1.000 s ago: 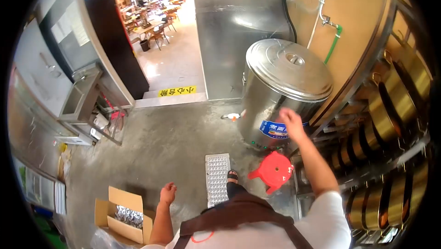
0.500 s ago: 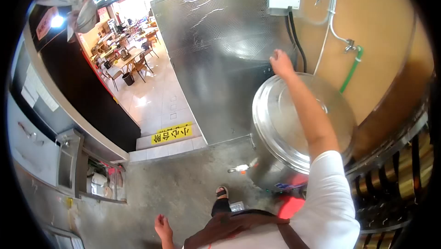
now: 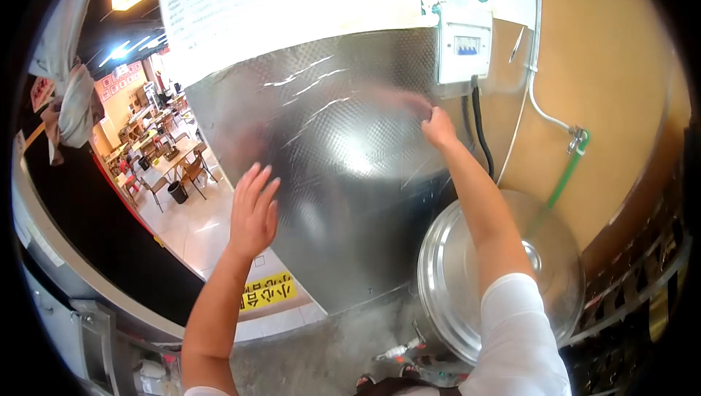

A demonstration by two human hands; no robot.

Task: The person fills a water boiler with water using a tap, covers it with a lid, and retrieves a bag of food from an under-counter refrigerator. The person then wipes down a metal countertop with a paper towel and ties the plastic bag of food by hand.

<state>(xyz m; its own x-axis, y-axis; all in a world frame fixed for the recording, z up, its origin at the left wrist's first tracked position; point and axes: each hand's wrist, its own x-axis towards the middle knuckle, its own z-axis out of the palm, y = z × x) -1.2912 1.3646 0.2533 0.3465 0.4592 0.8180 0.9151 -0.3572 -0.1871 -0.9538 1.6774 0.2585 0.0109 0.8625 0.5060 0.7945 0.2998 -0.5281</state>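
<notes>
Reach step, prob.: person's R hand (image 3: 439, 129), fingers curled, can't tell if gripping, is nr breaker box (image 3: 454, 66), forearm over lidded pot (image 3: 454, 257); L hand (image 3: 253, 213) open; a touch there needs careful aim.

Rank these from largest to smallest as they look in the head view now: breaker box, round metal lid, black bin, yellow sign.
1. Round metal lid
2. Breaker box
3. Yellow sign
4. Black bin
</notes>
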